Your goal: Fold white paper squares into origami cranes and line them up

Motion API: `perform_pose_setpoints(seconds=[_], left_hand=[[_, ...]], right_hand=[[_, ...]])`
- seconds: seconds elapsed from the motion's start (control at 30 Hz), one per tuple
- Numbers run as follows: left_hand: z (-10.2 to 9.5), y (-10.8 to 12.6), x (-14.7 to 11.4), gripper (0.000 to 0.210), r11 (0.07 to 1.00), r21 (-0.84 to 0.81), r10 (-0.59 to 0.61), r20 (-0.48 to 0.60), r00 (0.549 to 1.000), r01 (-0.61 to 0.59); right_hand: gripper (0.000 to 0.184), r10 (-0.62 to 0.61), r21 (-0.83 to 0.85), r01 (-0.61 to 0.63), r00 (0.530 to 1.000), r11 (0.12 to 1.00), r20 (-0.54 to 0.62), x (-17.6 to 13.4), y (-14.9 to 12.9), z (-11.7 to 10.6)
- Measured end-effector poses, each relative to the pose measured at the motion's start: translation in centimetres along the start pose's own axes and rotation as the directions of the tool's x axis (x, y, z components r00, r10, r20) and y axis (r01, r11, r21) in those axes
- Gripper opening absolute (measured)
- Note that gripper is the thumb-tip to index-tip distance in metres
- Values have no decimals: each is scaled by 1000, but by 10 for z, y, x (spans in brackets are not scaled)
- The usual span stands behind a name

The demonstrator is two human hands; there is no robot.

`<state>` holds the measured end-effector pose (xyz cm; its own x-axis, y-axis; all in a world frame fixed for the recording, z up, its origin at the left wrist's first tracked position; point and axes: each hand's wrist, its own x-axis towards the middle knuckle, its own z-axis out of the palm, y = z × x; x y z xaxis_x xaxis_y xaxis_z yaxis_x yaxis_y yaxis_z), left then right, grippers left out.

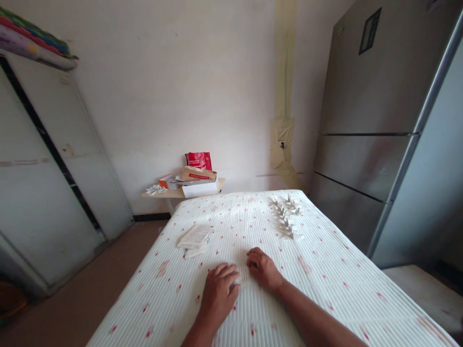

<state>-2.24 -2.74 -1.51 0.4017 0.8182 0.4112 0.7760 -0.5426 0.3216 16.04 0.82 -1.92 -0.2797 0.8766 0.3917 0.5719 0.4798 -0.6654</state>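
Note:
A small, pale piece of paper (245, 274) lies on the quilted cover between my hands and partly under them. My left hand (220, 284) is at its left edge, with bent fingers and the thumb closing on that side. At the right edge, my right hand (264, 270) has its fingers curled inward onto the paper. The fingertips of both hands partly hide the sheet. Beyond my left hand lies a loose stack of printed paper sheets (195, 237). Several small folded paper figures (285, 219) with pointed tips stand in rows beyond my right hand.
The white cover (173, 308) has red spots and ridges. Past its far left corner, a low table (173, 193) carries a white box (200, 188), a red bag (198, 160) and more white folded pieces (156, 190). A grey refrigerator (361, 96) stands at right, a cabinet (47, 144) at left.

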Motion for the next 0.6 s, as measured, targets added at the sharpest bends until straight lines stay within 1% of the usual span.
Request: perform_pose_setpoints(seconds=[0.1, 0.27, 0.43, 0.53, 0.6], left_hand=[[1, 1, 0, 28, 1000, -25, 9, -21, 1000, -9], [0, 2, 0, 28, 999, -46, 18, -34, 999, -20], [-1, 3, 0, 29, 999, -22, 45, -37, 998, -46], [-2, 4, 0, 29, 998, -5, 67, -50, 996, -67], [-2, 5, 0, 28, 997, 8, 73, -66, 995, -72]], right_hand=[[25, -33, 52, 33, 999, 998, -13, -3, 1, -3], [30, -31, 68, 33, 999, 997, -26, -6, 0, -3], [43, 10, 62, -13, 999, 998, 48, -8, -3, -6], [43, 35, 44, -38, 997, 998, 75, -8, -4, -6], [42, 23, 37, -26, 997, 999, 79, -8, -4, -6]])
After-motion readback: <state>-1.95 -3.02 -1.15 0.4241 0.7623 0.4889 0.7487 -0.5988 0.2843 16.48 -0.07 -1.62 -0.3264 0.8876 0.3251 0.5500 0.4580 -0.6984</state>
